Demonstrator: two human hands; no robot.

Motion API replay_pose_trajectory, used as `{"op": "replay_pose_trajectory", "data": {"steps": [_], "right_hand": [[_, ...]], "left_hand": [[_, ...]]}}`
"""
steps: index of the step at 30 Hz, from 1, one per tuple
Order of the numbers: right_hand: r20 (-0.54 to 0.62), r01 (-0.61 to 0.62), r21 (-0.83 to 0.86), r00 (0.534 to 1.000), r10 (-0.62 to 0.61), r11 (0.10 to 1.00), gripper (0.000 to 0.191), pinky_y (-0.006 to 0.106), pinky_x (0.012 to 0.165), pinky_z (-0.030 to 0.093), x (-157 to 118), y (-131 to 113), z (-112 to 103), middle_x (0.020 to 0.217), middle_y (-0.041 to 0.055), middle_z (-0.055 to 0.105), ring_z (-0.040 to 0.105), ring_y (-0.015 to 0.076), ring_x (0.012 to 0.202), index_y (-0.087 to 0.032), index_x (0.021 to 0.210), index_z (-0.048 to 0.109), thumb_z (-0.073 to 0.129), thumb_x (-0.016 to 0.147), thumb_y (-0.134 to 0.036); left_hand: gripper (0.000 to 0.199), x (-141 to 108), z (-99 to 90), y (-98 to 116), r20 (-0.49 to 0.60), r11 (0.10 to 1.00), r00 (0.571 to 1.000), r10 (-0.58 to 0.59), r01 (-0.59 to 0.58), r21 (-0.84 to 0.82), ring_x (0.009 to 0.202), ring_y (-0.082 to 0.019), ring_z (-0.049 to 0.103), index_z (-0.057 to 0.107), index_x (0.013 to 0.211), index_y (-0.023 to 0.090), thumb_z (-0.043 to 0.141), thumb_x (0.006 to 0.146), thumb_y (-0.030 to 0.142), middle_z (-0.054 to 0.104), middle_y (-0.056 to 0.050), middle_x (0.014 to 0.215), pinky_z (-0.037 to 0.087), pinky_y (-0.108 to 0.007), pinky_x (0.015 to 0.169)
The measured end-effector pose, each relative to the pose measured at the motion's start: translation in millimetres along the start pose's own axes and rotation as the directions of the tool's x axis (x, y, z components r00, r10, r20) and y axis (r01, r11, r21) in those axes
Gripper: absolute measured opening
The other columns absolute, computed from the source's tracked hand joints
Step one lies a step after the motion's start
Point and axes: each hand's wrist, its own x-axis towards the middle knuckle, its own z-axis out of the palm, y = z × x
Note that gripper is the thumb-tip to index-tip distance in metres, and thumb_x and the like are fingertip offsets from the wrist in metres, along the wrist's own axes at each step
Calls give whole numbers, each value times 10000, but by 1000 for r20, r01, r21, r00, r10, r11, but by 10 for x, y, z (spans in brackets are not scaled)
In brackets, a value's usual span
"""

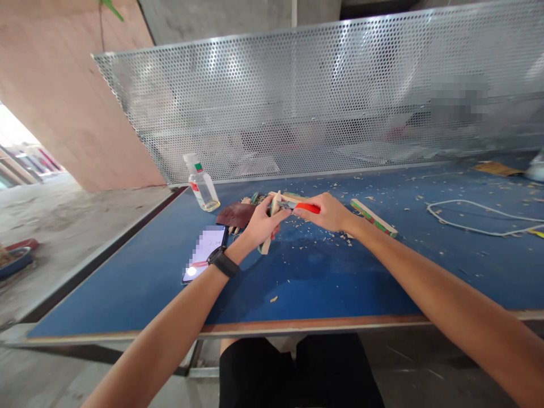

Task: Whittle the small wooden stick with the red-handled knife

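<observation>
Gripping a wooden stick above the blue table, the left hand has its fingers clamped around the stick's middle. At three o'clock from the stick, the right hand has its fingers closed on a red-handled tool, the metal end at the stick's upper part; contact is too small to tell. Farther out lie a green-edged strip at three o'clock, a phone at eight, a brown piece at nine and a bottle at ten.
</observation>
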Motion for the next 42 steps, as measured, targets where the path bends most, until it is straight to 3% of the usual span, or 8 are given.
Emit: {"op": "replay_pose_trajectory", "data": {"steps": [5,12,22,27,34,42], "right_hand": [[25,5,-19,1000,-5,1000,652,342,594,268,2,-4,2,576,-22,446,389,153,578,-236,656,533,494,969,-806],[57,-7,28,998,5,1000,619,341,587,272,-6,-14,-4,594,-24,452,398,152,575,-238,663,507,497,982,-768],[66,22,25,998,-24,999,605,349,593,276,-5,-32,-4,596,-20,467,395,150,581,-239,656,472,491,999,-737],[16,-45,-36,999,45,998,584,342,596,290,-15,-83,-3,598,-9,515,431,155,577,-234,696,586,511,987,-735],[-83,-127,-183,990,114,975,536,340,622,322,-14,-153,30,718,45,659,543,205,640,-263,891,781,557,947,-747],[-108,-129,-219,988,107,967,615,334,618,318,0,-140,94,758,73,698,579,230,674,-270,1055,815,491,965,-785]], "left_hand": [[413,2,-5,6,5,1000,1000,-22,22,-7,367,-76,407,585,1086,233,824,858,480,427,106,494,326,-213,390],[379,-37,46,68,-83,997,996,-25,31,64,379,-84,429,600,997,239,805,884,537,454,84,517,331,-228,382],[381,-40,28,48,-58,993,998,28,-21,114,390,-86,433,575,952,240,803,884,537,456,83,546,344,-237,374],[398,-22,5,34,-46,985,995,87,-79,155,366,-87,416,525,911,252,764,913,571,449,87,532,320,-248,370],[426,19,9,19,-57,996,998,20,-15,83,338,-89,391,495,898,260,747,922,604,446,91,480,298,-250,370],[348,8,39,29,-101,995,993,-56,64,80,338,-82,398,490,876,250,674,1002,518,445,93,483,320,-232,358]]}}
